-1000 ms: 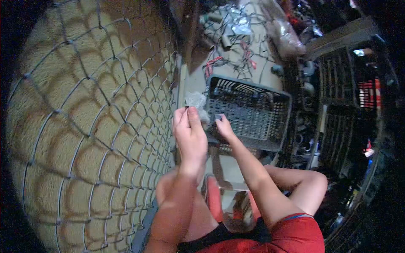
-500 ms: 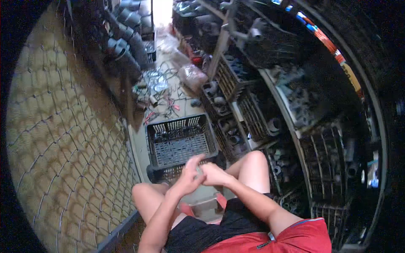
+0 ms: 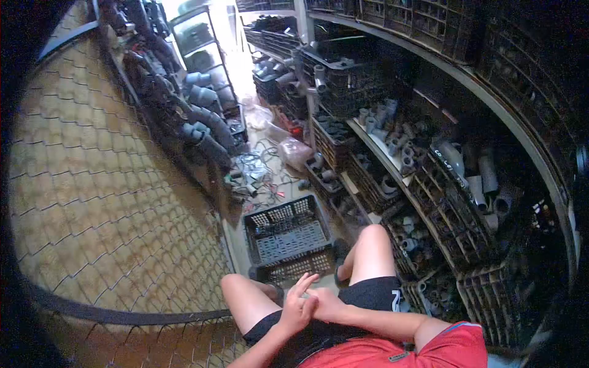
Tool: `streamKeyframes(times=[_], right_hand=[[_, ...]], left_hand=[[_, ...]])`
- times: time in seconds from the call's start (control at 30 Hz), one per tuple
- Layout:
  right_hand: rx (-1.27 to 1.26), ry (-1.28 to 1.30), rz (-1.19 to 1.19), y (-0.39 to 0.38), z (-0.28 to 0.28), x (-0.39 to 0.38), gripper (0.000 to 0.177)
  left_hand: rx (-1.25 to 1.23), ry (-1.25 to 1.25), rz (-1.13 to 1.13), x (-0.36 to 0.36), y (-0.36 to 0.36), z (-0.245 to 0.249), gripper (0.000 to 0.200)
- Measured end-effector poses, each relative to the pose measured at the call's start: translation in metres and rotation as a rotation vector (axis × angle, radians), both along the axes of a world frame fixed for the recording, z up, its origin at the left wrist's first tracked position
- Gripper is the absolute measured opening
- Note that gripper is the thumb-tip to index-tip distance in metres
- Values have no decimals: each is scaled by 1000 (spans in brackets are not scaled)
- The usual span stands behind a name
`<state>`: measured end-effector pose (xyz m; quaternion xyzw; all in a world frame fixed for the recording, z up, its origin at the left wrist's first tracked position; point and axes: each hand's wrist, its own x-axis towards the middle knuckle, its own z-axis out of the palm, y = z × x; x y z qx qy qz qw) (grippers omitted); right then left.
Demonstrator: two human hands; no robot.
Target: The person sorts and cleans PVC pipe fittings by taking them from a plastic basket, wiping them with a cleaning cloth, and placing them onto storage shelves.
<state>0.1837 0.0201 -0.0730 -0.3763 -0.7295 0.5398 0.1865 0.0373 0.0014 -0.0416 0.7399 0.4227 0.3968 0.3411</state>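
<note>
Far left of the black perforated plastic crate (image 3: 293, 241), a chain-link mesh (image 3: 104, 208) stands over a tan surface. Beyond the crate and to its left, large grey pipe fittings (image 3: 207, 98) are piled up; nearer it, crumpled clear plastic (image 3: 253, 164) lies on the floor.

The crate itself rests on the floor in front of the person, its open top facing up. Its long axis runs crosswise, from left to right, the right end angled slightly away; dark shapes along its far wall are too dim to identify.

On the crate's near side, above the person's lap, the left hand (image 3: 298, 310) points away toward the crate, some fingers stretched out and a little apart. Its thumb side meets the right hand (image 3: 329, 305), which lies just to the right with its fingers curled inward. Whether either hand pinches anything I cannot tell; the contact between them is too small to read.

Right of the crate, beyond the bare right knee (image 3: 372, 248), a shelf carries small grey pipe fittings (image 3: 389, 140). Farther right of the crate are a dark slatted crate with white lettering (image 3: 449, 164) and wider grey pipe pieces (image 3: 486, 173).
</note>
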Motion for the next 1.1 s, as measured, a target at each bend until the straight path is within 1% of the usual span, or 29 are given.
streamKeyframes(times=[0.03, 0.07, 0.1, 0.13, 0.17, 0.2, 0.23, 0.27, 0.3, 0.33, 0.4, 0.43, 0.5, 0.53, 0.57, 0.6, 0.63, 0.67, 0.7, 0.77, 0.8, 0.83, 0.87, 0.9, 0.93, 0.97, 1.0, 1.03, 1.1], right_hand=[[413, 34, -191, -3, 5, -2, 35], [443, -46, -152, -1, 9, 1, 38], [449, -33, -140, 0, 13, 4, 38], [205, -44, -4, 1, 36, 6, 35], [-43, -59, 133, -1, 48, 9, 32], [207, 241, 233, -11, 16, 8, 28], [12, 287, 399, -11, 19, 16, 27], [-157, 311, 521, -13, 24, 20, 27], [-273, 302, 589, -17, 25, 24, 27], [-323, 302, 635, -24, 24, 25, 27], [-382, 299, 700, -28, 22, 26, 27], [-400, 301, 721, -30, 24, 26, 27], [-405, 280, 746, -26, 29, 27, 27], [-394, 256, 733, -21, 34, 28, 27], [-371, 209, 687, -10, 44, 31, 27], [-357, 151, 596, 4, 58, 34, 27], [-413, 101, 434, 11, 70, 35, 27], [-526, 112, 244, 18, 84, 35, 27], [-716, 303, 38, 17, 84, 35, 17], [-776, 694, -360, 9, 101, 9, 7], [-708, 900, -355, 15, 61, 7, 4], [-695, 1163, -282, 20, 62, 0, 7], [-704, 1143, -380, 21, 65, -1, 15], [-712, 1121, -480, 21, 68, -2, 24], [-718, 1119, -477, 21, 72, -6, 24], [-731, 1115, -536, 19, 75, -10, 32], [-740, 1111, -594, 19, 76, -12, 40], [-741, 1110, -588, 20, 70, -14, 40], [-692, 985, -507, 20, 36, -19, 55]], left_hand=[[3, -34, 59, 2, -3, 2, 34], [15, -21, 75, 0, -4, 5, 34], [35, -25, 31, -1, -6, 7, 34], [50, -31, -12, -1, -9, 9, 34], [61, -38, -58, -1, -14, 11, 34], [82, -103, -149, -1, -17, 13, 36], [90, -98, -140, -1, -19, 19, 36], [161, -97, -314, 1, -25, 26, 36], [200, -100, -446, 6, -31, 29, 38], [231, -106, -582, 12, -37, 33, 41], [286, -99, -765, 28, -49, 46, 42], [351, -165, -841, 35, -47, 55, 46], [412, -101, -766, 38, -41, 42, 46], [226, -156, -574, 34, -37, 27, 41], [281, -138, -448, 27, -24, 33, 37], [328, -115, -319, 20, -12, 39, 34], [362, -91, -190, 13, 0, 44, 34], [323, -62, -7, 15, 5, 55, 34], [348, -83, 151, 11, 14, 42, 31], [-310, -791, 477, 24, 8, 62, 32], [-300, -791, 483, 21, 12, 64, 32], [-268, -852, 544, 17, 16, 65, 33], [-238, -913, 606, 13, 20, 65, 37], [-235, -910, 611, 13, 24, 65, 37], [10, -596, 537, 15, 27, 64, 44], [243, -278, 453, 16, 29, 65, 51], [343, 34, 298, 14, 26, 74, 47], [297, 75, 253, 25, 17, 100, 31], [286, 87, 410, 23, 15, 82, 29]])
